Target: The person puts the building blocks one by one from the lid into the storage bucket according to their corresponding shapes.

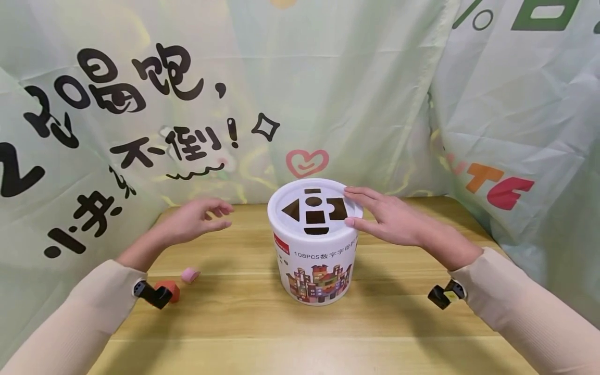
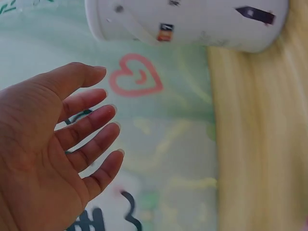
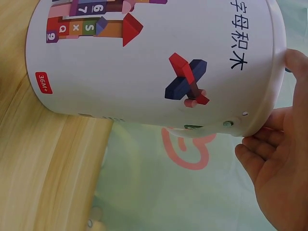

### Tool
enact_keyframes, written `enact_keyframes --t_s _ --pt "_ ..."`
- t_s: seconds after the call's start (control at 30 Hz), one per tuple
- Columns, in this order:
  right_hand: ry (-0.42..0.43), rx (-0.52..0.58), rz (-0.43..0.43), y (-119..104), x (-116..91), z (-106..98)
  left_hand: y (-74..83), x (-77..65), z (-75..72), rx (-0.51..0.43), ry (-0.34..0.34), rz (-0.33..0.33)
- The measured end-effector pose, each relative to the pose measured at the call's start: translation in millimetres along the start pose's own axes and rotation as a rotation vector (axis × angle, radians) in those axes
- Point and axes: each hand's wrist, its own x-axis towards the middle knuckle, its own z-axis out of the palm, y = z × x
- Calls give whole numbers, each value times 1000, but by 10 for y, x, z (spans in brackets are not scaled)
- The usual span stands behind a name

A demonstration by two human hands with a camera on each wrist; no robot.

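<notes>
A white toy-block bucket [image 1: 319,252] stands upright on the table, its front printed with a picture of stacked blocks. Its lid [image 1: 330,190] has several cutouts, among them a triangle, a circle and a square. My right hand [image 1: 394,219] rests at the lid's right rim, fingertips on the far part and thumb nearer me. In the right wrist view, the thumb and fingers are spread along that rim. To the left of the bucket, and apart from it, my left hand [image 1: 199,219] hovers with nothing in it. The left wrist view shows its fingers loosely bent and separated.
On the wooden table [image 1: 234,312], at the left, lie a small pink block [image 1: 189,275] and a red block [image 1: 172,290], the red one partly hidden behind the left wrist's camera [image 1: 157,295]. A printed curtain [image 1: 328,104] hangs behind the table and along both sides.
</notes>
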Motion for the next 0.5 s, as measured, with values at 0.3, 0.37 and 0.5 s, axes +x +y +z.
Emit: enact_keyframes --t_s 0.3,0.37,0.5 --pt "-5 9 3 -18 -11 3 -401 -425 168 -8 33 -90" --pt "-4 9 4 -20 -9 2 -488 -512 205 2 41 -110" --pt "-2 8 6 -18 -10 -3 -660 -661 282 13 54 -136"
